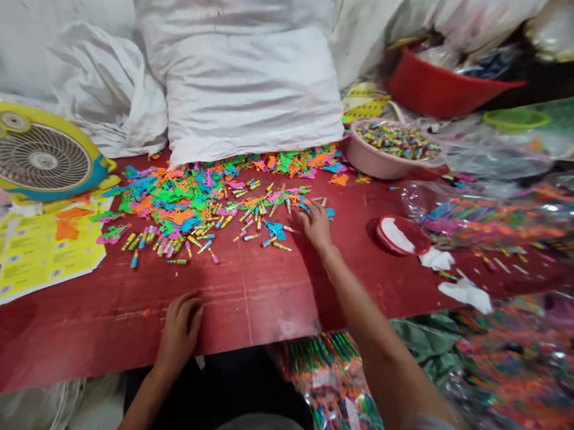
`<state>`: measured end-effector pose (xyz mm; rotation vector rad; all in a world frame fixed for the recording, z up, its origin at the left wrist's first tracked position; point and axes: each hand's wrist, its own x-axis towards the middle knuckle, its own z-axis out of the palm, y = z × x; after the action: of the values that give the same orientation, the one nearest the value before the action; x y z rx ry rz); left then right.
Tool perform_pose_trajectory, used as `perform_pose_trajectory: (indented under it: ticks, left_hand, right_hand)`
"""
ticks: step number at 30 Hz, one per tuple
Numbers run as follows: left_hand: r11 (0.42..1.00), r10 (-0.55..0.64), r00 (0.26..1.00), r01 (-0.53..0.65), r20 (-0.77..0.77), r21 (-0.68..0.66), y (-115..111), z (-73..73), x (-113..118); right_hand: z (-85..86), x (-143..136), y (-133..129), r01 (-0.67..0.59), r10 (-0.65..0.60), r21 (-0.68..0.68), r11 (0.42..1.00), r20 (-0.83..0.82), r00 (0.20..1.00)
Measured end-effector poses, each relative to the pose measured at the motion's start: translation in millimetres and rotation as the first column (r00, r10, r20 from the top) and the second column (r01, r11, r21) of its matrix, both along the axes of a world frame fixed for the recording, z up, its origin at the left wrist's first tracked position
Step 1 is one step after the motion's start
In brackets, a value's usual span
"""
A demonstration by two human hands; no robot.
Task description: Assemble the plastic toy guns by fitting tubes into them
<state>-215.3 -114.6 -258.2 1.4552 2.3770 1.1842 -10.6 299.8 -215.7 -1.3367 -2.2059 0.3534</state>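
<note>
My right hand (317, 227) reaches over the red table at the right end of a scatter of small parts. Its fingers and thumb are spread, and no object shows between them. Close by lie short patterned tubes (282, 246) and a blue plastic cut-out piece (276, 230). My left hand (182, 321) rests near the table's front edge, fingers loosely bent and thumb apart, holding nothing visible. Beyond it spreads a heap of flat plastic pieces (174, 198) in green, orange, blue and pink, with more tubes along its front.
A large white sack (253, 94) stands behind the heap. To the left are a yellow fan (44, 159) and yellow printed sheets (50, 250). A pink basin (371, 160) of tubes, a small red dish (402, 236) and bagged colourful pieces (517, 217) lie to the right.
</note>
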Motion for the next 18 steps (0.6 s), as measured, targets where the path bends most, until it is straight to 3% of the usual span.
perform_pose_trajectory:
  ticks: [3, 5, 9, 11, 13, 15, 18]
  left_hand:
    - [0.997, 0.077, 0.995, -0.075, -0.066, 0.03, 14.7, -0.6, -11.7]
    - [0.99, 0.143, 0.982, -0.139, -0.125, 0.037, 30.4, 2.0, -28.5]
    - [0.961, 0.271, 0.941, -0.278, -0.203, -0.006, 66.9, 11.6, -86.5]
    - [0.94, 0.326, 0.923, -0.34, -0.206, -0.037, 84.6, 17.4, -125.1]
    - [0.919, 0.37, 0.908, -0.389, -0.197, -0.067, 101.8, 24.4, -166.3]
    - [0.901, 0.402, 0.896, -0.424, -0.188, -0.092, 120.5, 32.5, -205.9]
    - [0.886, 0.408, 0.888, -0.441, -0.212, -0.142, 154.3, 43.6, -256.5]
  right_hand:
    - [12.0, -62.5, 48.1, 0.142, -0.12, -0.132, 0.981, 0.163, 0.979]
    - [14.3, -89.5, 60.4, 0.124, -0.066, -0.204, 0.971, 0.268, 0.961]
    - [1.5, -109.1, 37.1, -0.126, 0.181, -0.172, 0.977, 0.361, 0.915]
    - [-5.9, -105.7, 21.6, -0.263, 0.307, -0.166, 0.95, 0.362, 0.88]
    - [-10.2, -98.7, 24.1, -0.378, 0.411, -0.161, 0.912, 0.313, 0.856]
    - [-12.3, -94.1, 53.7, -0.407, 0.418, -0.092, 0.909, 0.2, 0.886]
    - [-15.9, -98.5, 139.3, -0.275, 0.271, 0.08, 0.958, 0.058, 0.961]
